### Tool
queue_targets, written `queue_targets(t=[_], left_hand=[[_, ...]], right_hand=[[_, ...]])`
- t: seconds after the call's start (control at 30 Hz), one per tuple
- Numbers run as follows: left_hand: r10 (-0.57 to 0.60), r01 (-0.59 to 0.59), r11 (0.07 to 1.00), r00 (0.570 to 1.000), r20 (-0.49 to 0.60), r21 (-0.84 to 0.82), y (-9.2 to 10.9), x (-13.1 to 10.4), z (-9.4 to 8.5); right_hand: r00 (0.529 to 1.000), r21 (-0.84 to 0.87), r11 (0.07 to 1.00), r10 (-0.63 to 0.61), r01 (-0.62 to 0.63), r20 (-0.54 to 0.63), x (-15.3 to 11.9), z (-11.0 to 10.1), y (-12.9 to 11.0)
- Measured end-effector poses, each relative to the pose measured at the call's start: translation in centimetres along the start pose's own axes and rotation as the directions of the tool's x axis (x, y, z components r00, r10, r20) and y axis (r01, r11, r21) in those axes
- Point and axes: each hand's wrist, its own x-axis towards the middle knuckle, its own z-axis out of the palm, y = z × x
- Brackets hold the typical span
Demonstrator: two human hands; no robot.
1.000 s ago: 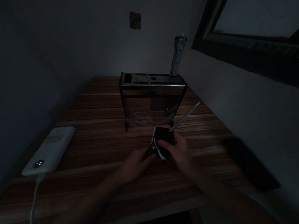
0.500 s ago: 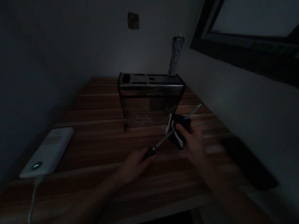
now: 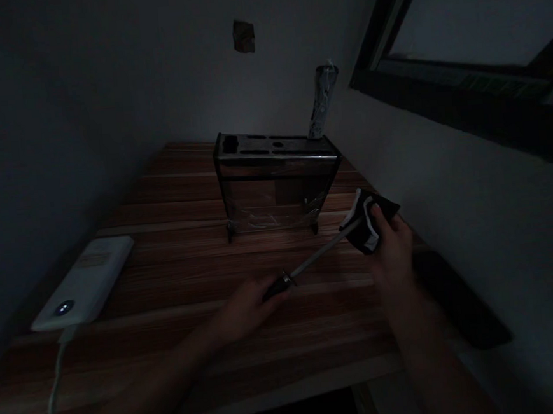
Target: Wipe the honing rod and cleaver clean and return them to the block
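Observation:
My left hand is closed around the black handle of a sharpening steel, whose long thin rod points up and to the right. Around the rod's far end is a folded black cloth with white edges. My right hand pinches this cloth, thumb on top, and the rod's tip is hidden in it. Behind both hands stands a knife block with a slotted metal top and see-through front. One plastic-wrapped handle sticks up from its right end.
A white power bank with a cable lies at the left of the wood-grain table. Along the right wall rests a long dark object. A dark-framed window is set in that wall. The light is dim.
My right hand and the cloth have slid along the rod, right and slightly up, toward its tip. The tip, earlier bare beyond the cloth, is now covered. My left hand has barely moved.

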Motion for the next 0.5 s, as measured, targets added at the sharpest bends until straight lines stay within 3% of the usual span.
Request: queue_targets(t=[0.5], left_hand=[[0.005,-0.005,1.000,1.000,0.010,0.020,0.05,-0.15,-0.04]], right_hand=[[0.999,0.082,0.996,0.036,-0.033,-0.035,0.26,-0.10,-0.23]])
